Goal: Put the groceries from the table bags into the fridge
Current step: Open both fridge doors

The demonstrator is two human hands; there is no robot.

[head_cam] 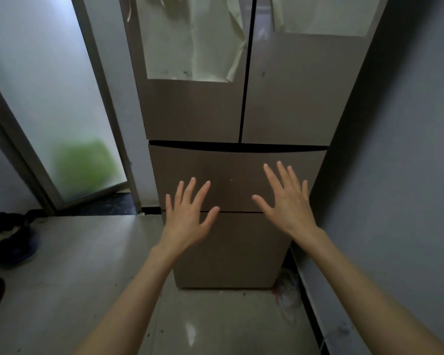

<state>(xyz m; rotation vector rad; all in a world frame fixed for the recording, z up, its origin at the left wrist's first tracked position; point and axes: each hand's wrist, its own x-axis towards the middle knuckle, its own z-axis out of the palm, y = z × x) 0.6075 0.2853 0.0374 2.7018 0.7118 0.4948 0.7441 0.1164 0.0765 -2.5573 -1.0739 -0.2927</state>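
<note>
Down low in front, both arms stretched out. Left hand (187, 213) spread wide, holding nothing. Right hand (287, 201) spread wide too, holding nothing, a bit higher and closer to the drawer gap. Straight ahead of both, the fridge (195, 111), tall and standing up, all shut. Upper drawer (236, 175) right behind the fingers; touching or not, could not tell. Two top doors above, out of easy reach. No groceries or bags seen anywhere.

The fridge (231, 111) is showing a smooth, glossy brown front, the door (62, 111) beside it is looking like frosted glass, and the tiled floor (75, 265) is gleaming.
</note>
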